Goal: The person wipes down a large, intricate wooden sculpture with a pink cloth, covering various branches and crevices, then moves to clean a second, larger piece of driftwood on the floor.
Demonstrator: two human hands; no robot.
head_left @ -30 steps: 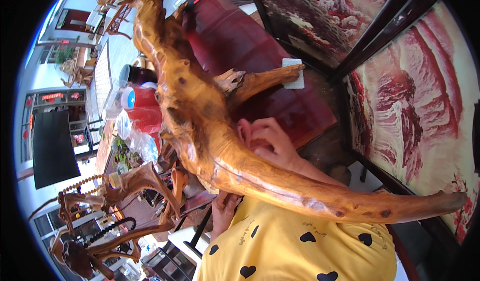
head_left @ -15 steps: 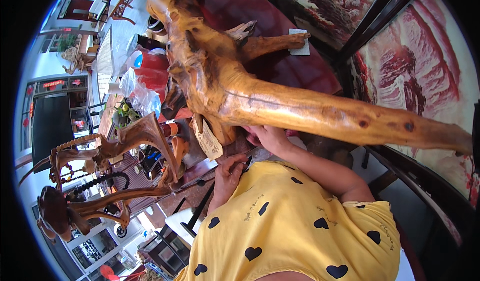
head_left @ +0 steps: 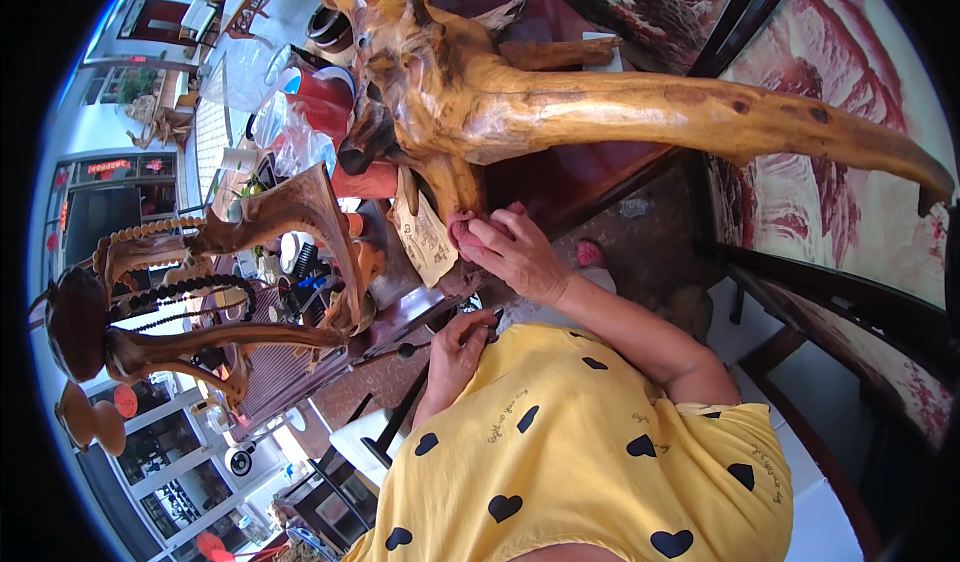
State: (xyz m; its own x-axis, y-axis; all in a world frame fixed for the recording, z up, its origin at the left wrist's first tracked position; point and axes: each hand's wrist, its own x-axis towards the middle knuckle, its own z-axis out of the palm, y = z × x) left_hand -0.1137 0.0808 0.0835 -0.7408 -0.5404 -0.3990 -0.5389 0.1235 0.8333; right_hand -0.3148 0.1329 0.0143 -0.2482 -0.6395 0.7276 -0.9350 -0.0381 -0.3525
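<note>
right fingers (head_left: 490,240) bent, left fingers (head_left: 468,326) curled

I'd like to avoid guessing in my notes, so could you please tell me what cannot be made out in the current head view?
- Most of the pink cloth: covered by the right hand in the head view.
- Anything inside the left hand: its own curl hides it, head view.
- Far end of the polished tree-root sculpture: cut off by the head view's upper edge.
- Markings on the tan sheet: too small, head view.

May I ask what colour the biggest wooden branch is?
The branch is golden brown, clearest in the head view.
</note>
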